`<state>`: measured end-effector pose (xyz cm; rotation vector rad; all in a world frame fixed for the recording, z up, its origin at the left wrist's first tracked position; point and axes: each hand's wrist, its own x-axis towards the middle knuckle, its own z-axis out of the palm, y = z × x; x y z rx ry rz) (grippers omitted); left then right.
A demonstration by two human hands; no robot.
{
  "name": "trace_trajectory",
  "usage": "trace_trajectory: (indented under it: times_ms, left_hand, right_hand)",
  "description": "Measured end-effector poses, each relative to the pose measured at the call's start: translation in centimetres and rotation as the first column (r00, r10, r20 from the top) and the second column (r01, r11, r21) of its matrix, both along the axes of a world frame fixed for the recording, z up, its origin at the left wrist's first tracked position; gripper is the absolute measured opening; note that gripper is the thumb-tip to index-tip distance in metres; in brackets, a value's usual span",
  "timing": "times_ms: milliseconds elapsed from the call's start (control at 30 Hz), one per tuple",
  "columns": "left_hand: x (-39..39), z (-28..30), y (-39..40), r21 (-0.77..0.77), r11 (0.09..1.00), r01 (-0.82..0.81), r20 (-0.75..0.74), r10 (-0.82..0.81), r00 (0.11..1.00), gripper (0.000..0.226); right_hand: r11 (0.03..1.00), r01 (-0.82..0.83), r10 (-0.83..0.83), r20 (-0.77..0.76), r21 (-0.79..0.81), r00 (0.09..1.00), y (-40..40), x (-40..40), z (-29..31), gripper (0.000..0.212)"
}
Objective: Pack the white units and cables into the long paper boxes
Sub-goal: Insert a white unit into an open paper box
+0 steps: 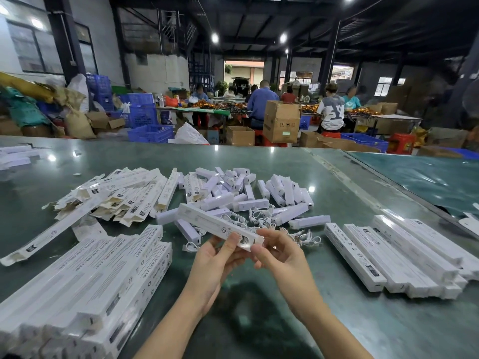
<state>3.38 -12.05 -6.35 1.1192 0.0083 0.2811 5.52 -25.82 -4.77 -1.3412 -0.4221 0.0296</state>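
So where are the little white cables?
In the head view, the cables lie tangled mid-table, just beyond the hands, between the pile of white units and the held box.

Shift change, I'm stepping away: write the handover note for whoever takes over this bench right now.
Left hand and right hand both hold the near end of one long box above the table.
Loose white units and cables lie mid-table; flat boxes far left.
Done: closed boxes stacked near left and right.
Left: close this box, pack the remaining units.
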Motion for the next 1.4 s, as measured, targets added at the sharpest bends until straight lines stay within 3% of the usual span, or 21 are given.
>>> trace_trajectory:
  times_ms: [267, 600, 833, 1033, 1267, 1400]
  left_hand:
    - [0.1, -0.2, 0.1, 0.069, 0.998, 0.010, 0.000, -0.010, 1.000, 0.044]
    - [0.1, -0.6, 0.3, 0.235, 0.972, -0.005, 0.000, 0.005, 1.000, 0.051]
    - [0.2, -0.4, 0.6, 0.205, 0.977, -0.059, 0.005, 0.059, 0.998, 0.053]
    - [0.0, -0.3, 0.5, 0.197, 0.980, -0.036, -0.002, 0.038, 0.999, 0.051]
    - [-0.2, -0.3, 0.4, 0.206, 0.978, -0.029, -0.020, 0.034, 0.999, 0.048]
    - [-0.2, -0.1, 0.4, 0.165, 0.986, -0.022, -0.018, 0.025, 1.000, 0.045]
  right_hand:
    - [0.984, -0.153, 0.168, -0.187, 0.090, 0.968, -0.6, 0.3, 0.3, 0.055]
    - [0.973, -0.224, 0.211, -0.177, -0.055, 0.961, -1.6, 0.7, 0.8, 0.046]
    - [0.962, -0.273, 0.268, -0.127, -0.023, 0.955, -1.8, 0.7, 0.9, 0.037]
    - [0.968, -0.240, 0.233, -0.094, -0.074, 0.968, -2.0, 0.8, 1.0, 0.035]
    - [0.982, -0.175, 0.171, -0.066, -0.070, 0.983, -1.6, 0.5, 0.9, 0.011]
    - [0.986, -0.135, 0.136, -0.001, -0.100, 0.991, -1.5, 0.5, 0.8, 0.014]
